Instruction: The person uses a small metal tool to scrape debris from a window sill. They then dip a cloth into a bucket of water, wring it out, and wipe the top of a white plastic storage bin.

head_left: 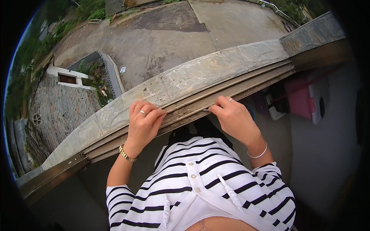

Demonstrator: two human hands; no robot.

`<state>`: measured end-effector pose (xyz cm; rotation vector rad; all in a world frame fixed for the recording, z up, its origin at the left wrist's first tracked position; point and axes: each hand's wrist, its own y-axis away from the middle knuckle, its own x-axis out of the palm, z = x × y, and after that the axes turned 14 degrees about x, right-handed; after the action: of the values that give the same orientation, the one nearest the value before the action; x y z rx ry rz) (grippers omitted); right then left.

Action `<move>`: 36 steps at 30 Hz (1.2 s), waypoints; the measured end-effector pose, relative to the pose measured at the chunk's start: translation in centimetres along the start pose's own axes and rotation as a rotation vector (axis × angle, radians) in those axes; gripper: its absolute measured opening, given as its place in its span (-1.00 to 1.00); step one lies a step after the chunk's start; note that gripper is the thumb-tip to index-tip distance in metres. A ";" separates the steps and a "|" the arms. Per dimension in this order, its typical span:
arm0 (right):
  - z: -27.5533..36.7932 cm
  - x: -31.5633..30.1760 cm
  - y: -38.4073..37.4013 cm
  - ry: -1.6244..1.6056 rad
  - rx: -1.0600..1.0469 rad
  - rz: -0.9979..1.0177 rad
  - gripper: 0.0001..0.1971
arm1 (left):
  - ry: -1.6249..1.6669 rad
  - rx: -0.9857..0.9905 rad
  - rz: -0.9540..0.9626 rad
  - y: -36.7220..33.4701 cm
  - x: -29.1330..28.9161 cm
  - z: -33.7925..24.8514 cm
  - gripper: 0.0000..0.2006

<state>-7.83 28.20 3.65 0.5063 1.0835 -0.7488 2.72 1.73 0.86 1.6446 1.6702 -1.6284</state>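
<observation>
My left hand, with a ring on one finger and a gold watch at the wrist, is closed in a pinch above the window track. Whatever its fingertips hold, if anything, is too small to make out. My right hand is also pinched, its fingertips turned toward the left hand. A tiny thin, pale piece sticks out of that pinch, its kind unclear. Both hands are over the metal sliding-window track, a short gap apart.
Beyond the track runs a grey stone ledge, with a drop to a concrete yard and a tiled roof below. Indoors on the right are a pink-and-white box and a pale wall.
</observation>
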 end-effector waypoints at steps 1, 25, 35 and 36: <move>0.3 0.1 0.1 0.006 0.022 -0.006 -0.89 | 0.000 -0.029 -0.009 0.5 -0.2 -0.3 -0.87; 5.7 5.0 -2.7 -0.138 -0.320 0.099 -0.89 | -0.085 -0.319 -0.168 7.3 -0.1 -2.8 -0.88; 6.9 6.4 -3.5 -0.114 -0.472 0.080 -0.88 | -0.007 -0.315 -0.163 8.1 -0.8 -3.5 -0.86; 6.8 6.0 -3.3 -0.096 -0.450 0.074 -0.88 | 0.010 -0.287 -0.139 8.1 -1.0 -3.2 -0.83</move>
<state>-4.67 19.53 0.78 0.1239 1.0964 -0.4390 11.21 1.53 -1.22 1.4273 1.9559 -1.3612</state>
